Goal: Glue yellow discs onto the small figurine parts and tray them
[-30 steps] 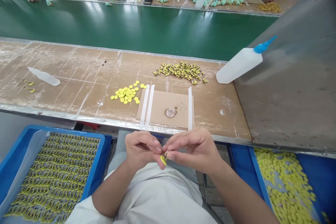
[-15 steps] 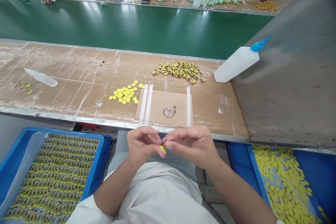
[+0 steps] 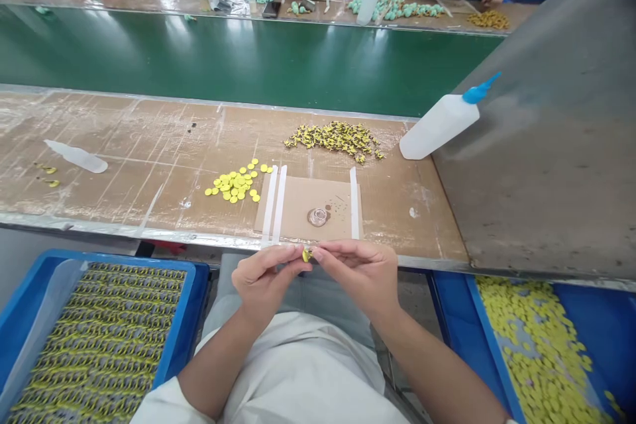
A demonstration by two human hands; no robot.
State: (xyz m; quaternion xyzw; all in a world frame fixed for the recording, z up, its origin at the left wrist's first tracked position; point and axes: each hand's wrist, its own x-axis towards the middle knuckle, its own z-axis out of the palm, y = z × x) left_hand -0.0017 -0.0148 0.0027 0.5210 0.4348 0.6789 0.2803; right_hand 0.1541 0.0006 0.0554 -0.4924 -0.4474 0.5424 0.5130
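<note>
My left hand [image 3: 265, 278] pinches a yellow disc [image 3: 306, 255] by its edge, just off the table's front edge. From the right, my right hand [image 3: 360, 275] closes thumb and finger at the disc, on a small dark and yellow piece that its fingertips largely hide. Beyond my hands lies a cardboard sheet [image 3: 298, 202] with white tape strips and a small round clear dish [image 3: 318, 216] on it. Loose yellow discs [image 3: 233, 184] are heaped left of the cardboard. Behind it is a pile of small yellow and black pieces [image 3: 338, 138].
A white bottle with blue nozzle [image 3: 440, 127] leans by a grey metal panel [image 3: 546, 146]. Blue trays flank me: rows of yellow-black pieces [image 3: 99, 338] left, yellow discs [image 3: 536, 344] right. A clear plastic dropper [image 3: 77, 156] lies left. Co-workers sit past the green belt [image 3: 223, 59].
Both hands have risen slightly toward the table edge, and the yellow disc has turned between the fingertips. Across the belt, co-workers' hands have shifted. The camera view has moved a little.
</note>
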